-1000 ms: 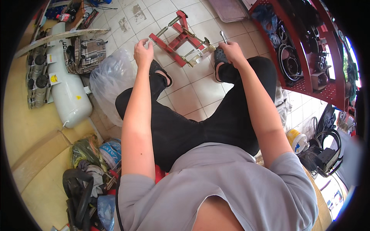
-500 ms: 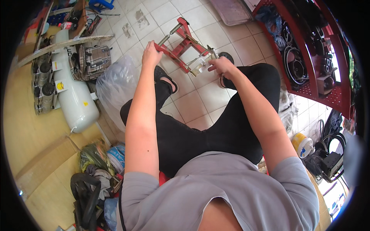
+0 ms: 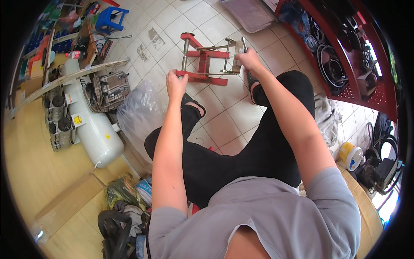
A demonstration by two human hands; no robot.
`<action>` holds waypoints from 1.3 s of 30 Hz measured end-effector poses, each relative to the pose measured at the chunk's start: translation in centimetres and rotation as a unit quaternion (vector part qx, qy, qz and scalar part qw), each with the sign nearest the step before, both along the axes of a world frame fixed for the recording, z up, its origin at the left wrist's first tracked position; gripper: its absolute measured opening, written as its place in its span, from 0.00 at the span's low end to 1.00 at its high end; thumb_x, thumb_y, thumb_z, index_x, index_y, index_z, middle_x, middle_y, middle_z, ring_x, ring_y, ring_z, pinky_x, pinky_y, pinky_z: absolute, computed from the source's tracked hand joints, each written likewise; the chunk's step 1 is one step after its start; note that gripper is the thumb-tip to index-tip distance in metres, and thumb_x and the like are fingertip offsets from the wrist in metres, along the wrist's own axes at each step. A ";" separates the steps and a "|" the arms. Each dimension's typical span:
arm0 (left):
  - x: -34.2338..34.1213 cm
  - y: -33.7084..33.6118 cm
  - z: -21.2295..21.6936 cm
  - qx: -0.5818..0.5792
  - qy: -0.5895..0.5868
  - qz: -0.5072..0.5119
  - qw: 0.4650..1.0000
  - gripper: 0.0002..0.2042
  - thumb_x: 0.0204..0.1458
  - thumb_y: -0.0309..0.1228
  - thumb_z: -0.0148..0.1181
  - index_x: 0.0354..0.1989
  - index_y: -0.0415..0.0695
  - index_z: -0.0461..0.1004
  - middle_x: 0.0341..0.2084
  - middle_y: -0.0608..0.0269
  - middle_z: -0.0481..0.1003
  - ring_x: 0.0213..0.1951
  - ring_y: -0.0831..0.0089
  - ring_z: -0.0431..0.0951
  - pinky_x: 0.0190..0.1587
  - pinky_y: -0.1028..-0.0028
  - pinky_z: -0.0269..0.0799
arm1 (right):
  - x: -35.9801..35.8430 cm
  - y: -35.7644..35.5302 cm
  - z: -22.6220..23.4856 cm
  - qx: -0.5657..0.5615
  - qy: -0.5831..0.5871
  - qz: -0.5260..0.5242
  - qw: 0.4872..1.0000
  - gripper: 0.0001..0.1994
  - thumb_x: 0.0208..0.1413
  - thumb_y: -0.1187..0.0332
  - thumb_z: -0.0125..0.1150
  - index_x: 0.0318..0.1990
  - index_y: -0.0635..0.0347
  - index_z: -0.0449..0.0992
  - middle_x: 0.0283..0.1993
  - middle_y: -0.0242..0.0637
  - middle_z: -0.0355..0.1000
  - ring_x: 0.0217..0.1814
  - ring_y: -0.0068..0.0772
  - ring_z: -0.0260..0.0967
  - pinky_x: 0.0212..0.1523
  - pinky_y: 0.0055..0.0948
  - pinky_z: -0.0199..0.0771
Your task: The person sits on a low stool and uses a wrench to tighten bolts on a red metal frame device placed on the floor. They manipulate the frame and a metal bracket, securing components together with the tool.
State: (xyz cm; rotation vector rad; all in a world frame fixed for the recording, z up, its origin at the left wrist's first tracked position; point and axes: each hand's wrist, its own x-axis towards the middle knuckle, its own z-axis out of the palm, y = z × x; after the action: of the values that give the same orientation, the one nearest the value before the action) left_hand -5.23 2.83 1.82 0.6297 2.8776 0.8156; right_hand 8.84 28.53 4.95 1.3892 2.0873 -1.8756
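Observation:
A red metal frame [image 3: 208, 55] with steel rods stands on the tiled floor between my feet. My left hand [image 3: 177, 82] is closed round the left end of its near red bar, beside an upright steel rod. On the right side, my right hand [image 3: 249, 60] grips the frame's pale metal end plate [image 3: 236, 60]. A slim dark piece [image 3: 244, 44] sticks up beside the right fingers; whether it belongs to the frame I cannot tell. Some right fingers are hidden behind the hand.
Left are a clear plastic bag [image 3: 140, 110], a plaid bag [image 3: 111, 90] and a white air tank [image 3: 97, 138]. A blue stool [image 3: 111, 19] stands far left. A red rack [image 3: 340, 52] with cables is at right, with a white-and-yellow bucket [image 3: 350, 156] nearer.
The red frame has turned clockwise, its left side swinging nearer and its right end farther. My right hand has moved from loosely spread fingers to a grip on the end plate.

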 end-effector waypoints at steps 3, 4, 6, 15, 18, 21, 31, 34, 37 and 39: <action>2.0 0.6 0.1 0.024 -0.027 0.053 0.998 0.24 0.37 0.36 0.65 0.40 0.31 0.68 0.36 0.43 0.71 0.42 0.52 0.71 0.46 0.63 0.65 | -1.9 1.9 -0.2 0.039 0.026 0.014 0.999 0.20 0.38 0.67 0.56 0.37 0.77 0.67 0.30 0.49 0.70 0.26 0.38 0.69 0.22 0.33 0.68; 2.7 1.0 0.3 0.032 -0.039 0.071 0.996 0.24 0.37 0.36 0.66 0.39 0.31 0.68 0.36 0.42 0.71 0.42 0.52 0.71 0.46 0.63 0.65 | -2.7 2.7 -0.2 0.047 0.035 0.019 0.998 0.19 0.38 0.68 0.55 0.36 0.77 0.68 0.29 0.50 0.70 0.26 0.37 0.69 0.22 0.34 0.68; 3.5 1.2 -0.5 0.065 -0.026 0.092 0.993 0.23 0.36 0.37 0.66 0.36 0.31 0.68 0.32 0.44 0.73 0.38 0.53 0.73 0.43 0.63 0.67 | -4.4 4.0 -0.8 0.066 0.035 0.051 0.996 0.16 0.37 0.68 0.53 0.30 0.77 0.71 0.27 0.51 0.70 0.26 0.38 0.69 0.24 0.35 0.68; 4.8 2.9 0.5 0.004 -0.063 0.145 0.987 0.30 0.36 0.49 0.66 0.38 0.33 0.69 0.32 0.47 0.75 0.37 0.58 0.75 0.40 0.67 0.69 | -6.9 6.1 0.3 0.098 -0.073 0.122 0.985 0.18 0.40 0.63 0.52 0.33 0.73 0.73 0.30 0.52 0.71 0.30 0.42 0.71 0.28 0.35 0.69; 1.0 2.6 -0.7 0.128 -0.170 0.187 0.959 0.34 0.45 0.56 0.54 0.42 0.30 0.68 0.35 0.45 0.72 0.39 0.59 0.74 0.43 0.68 0.68 | -6.6 5.4 2.2 0.166 -0.088 0.124 0.974 0.20 0.43 0.59 0.53 0.35 0.69 0.75 0.35 0.55 0.73 0.40 0.45 0.72 0.40 0.36 0.71; -3.9 2.7 -2.5 0.304 -0.367 0.254 0.842 0.34 0.49 0.58 0.48 0.43 0.32 0.68 0.35 0.48 0.73 0.37 0.60 0.74 0.41 0.65 0.69 | -5.4 4.1 7.1 0.205 -0.029 0.146 0.967 0.22 0.45 0.55 0.55 0.38 0.69 0.75 0.36 0.55 0.73 0.42 0.46 0.72 0.43 0.36 0.69; -6.0 7.7 -3.0 0.351 -0.595 0.221 0.689 0.13 0.49 0.37 0.53 0.19 0.55 0.56 0.08 0.80 0.49 0.10 0.87 0.49 0.13 0.81 0.42 | -4.9 3.6 8.9 0.143 0.076 0.130 0.978 0.22 0.46 0.54 0.57 0.38 0.68 0.75 0.25 0.43 0.72 0.28 0.33 0.70 0.33 0.31 0.69; -6.6 9.2 -2.5 0.366 -0.592 0.213 0.685 0.11 0.49 0.34 0.51 0.19 0.54 0.57 0.08 0.80 0.49 0.10 0.86 0.50 0.14 0.80 0.46 | -6.0 3.9 8.6 0.118 0.101 0.122 0.980 0.21 0.46 0.55 0.57 0.37 0.67 0.75 0.22 0.39 0.71 0.25 0.29 0.68 0.31 0.30 0.68; -9.3 11.4 -0.2 0.449 -0.554 0.252 0.654 0.09 0.49 0.32 0.50 0.22 0.52 0.56 0.10 0.78 0.47 0.10 0.84 0.50 0.14 0.80 0.46 | -6.8 3.4 8.9 0.119 0.110 0.108 0.981 0.19 0.47 0.55 0.56 0.35 0.66 0.75 0.20 0.37 0.70 0.22 0.26 0.66 0.27 0.29 0.65; -12.2 12.8 1.3 0.506 -0.520 0.268 0.634 0.10 0.49 0.33 0.48 0.22 0.50 0.53 0.12 0.75 0.48 0.11 0.82 0.50 0.15 0.79 0.47 | -7.6 3.6 9.0 0.130 0.133 0.101 0.977 0.19 0.47 0.55 0.56 0.34 0.66 0.75 0.19 0.37 0.70 0.21 0.26 0.65 0.26 0.28 0.65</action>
State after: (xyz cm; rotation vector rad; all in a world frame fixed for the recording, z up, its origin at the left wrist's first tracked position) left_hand -17.45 15.59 3.14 -0.6212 1.2857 1.9871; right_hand 1.24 32.09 13.98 0.9532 2.5667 -1.8477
